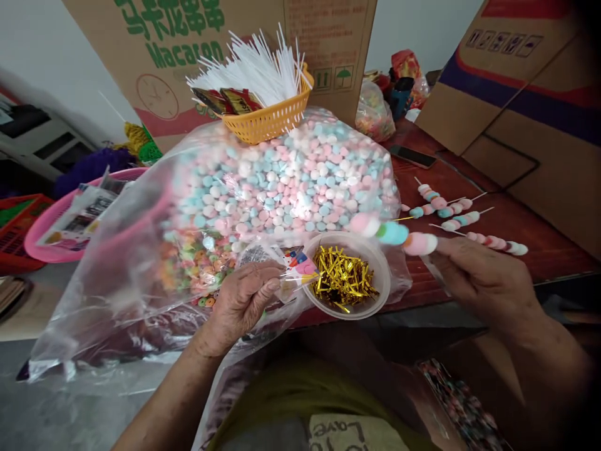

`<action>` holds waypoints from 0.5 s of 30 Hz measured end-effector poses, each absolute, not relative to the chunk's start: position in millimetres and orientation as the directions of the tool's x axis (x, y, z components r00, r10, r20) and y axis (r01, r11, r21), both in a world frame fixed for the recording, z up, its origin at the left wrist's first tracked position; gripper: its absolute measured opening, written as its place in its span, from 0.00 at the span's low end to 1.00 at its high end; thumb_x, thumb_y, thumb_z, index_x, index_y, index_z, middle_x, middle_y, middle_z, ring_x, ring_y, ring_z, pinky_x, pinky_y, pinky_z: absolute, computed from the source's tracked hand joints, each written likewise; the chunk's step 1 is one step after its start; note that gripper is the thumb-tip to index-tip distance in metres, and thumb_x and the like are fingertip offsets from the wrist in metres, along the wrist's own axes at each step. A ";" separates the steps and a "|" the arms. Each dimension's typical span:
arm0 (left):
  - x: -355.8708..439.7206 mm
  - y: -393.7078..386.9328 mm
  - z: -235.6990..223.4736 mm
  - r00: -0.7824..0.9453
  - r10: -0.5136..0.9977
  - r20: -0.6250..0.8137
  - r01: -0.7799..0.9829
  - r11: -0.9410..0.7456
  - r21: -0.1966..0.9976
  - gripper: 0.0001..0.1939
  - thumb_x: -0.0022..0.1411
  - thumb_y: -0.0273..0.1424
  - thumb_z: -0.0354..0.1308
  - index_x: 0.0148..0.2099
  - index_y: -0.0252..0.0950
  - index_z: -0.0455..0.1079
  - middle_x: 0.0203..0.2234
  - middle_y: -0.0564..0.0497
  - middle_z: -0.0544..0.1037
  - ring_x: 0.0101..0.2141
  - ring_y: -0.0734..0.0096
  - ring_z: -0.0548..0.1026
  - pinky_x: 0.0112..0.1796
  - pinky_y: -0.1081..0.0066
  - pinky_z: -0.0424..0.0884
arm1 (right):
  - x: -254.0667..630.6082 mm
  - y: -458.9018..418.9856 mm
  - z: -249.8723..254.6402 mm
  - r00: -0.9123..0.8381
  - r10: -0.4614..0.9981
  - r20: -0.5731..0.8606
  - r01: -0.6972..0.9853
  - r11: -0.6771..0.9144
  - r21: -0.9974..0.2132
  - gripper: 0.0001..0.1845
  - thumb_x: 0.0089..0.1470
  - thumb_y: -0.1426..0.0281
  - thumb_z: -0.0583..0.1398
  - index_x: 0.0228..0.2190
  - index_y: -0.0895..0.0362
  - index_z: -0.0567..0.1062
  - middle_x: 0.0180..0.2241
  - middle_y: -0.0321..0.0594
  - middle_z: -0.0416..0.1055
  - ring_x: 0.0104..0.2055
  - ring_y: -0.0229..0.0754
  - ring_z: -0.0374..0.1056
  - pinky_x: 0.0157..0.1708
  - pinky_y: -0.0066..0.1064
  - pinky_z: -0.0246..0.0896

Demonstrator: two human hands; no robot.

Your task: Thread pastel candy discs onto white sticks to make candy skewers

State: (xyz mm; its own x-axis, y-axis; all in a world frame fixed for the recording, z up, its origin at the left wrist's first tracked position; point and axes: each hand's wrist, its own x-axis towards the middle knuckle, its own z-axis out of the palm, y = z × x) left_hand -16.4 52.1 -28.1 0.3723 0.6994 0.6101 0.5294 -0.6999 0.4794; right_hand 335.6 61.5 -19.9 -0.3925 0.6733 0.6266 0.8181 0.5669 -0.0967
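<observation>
Pinched in my left hand [248,297] is a small printed plastic bag [300,268], its colourful corner pointing right over the rim of a clear round tub [384,291]. Gold twist ties [345,279] fill that tub. My right hand [488,282] grips the near end of a marshmallow skewer [393,233], held level above the table; its pink, white and blue pieces are slightly blurred. Behind both hands spreads a large clear bag of pastel marshmallows [300,181]. Colourful ring-shaped pieces [201,263] lie to the left of the tub.
A yellow basket [270,122] of white sticks [253,69] rests on the marshmallow bag. Several finished skewers [462,219] and a phone [413,156] lie on the red table [422,275]. Cardboard boxes [530,113] stand behind and to the right. A pink basket [35,235] is at left.
</observation>
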 end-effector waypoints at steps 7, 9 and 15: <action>-25.0 44.6 -17.0 0.454 0.617 0.643 0.573 -0.754 0.321 0.06 0.62 0.25 0.51 0.41 0.36 0.67 0.37 0.48 0.79 0.36 0.72 0.77 0.39 0.71 0.70 | 298.4 35.4 6.9 -0.646 0.546 0.534 0.702 0.700 0.132 0.12 0.52 0.80 0.53 0.38 0.58 0.70 0.32 0.44 0.74 0.31 0.41 0.70 0.29 0.30 0.63; -26.8 44.2 -14.0 0.500 0.583 0.640 0.595 -0.768 0.235 0.06 0.62 0.28 0.51 0.40 0.36 0.68 0.35 0.47 0.80 0.34 0.71 0.77 0.36 0.71 0.70 | 297.0 31.7 10.1 -0.673 0.539 0.507 0.681 0.719 0.140 0.14 0.52 0.81 0.52 0.38 0.57 0.71 0.31 0.42 0.75 0.29 0.40 0.70 0.28 0.30 0.63; -25.3 46.1 -11.6 0.613 0.437 0.658 0.566 -0.824 0.021 0.06 0.60 0.30 0.54 0.41 0.35 0.67 0.33 0.47 0.80 0.30 0.70 0.77 0.31 0.70 0.70 | 291.9 27.0 12.3 -0.609 0.643 0.464 0.742 0.668 0.049 0.14 0.55 0.75 0.50 0.37 0.55 0.73 0.33 0.44 0.75 0.31 0.43 0.72 0.26 0.32 0.67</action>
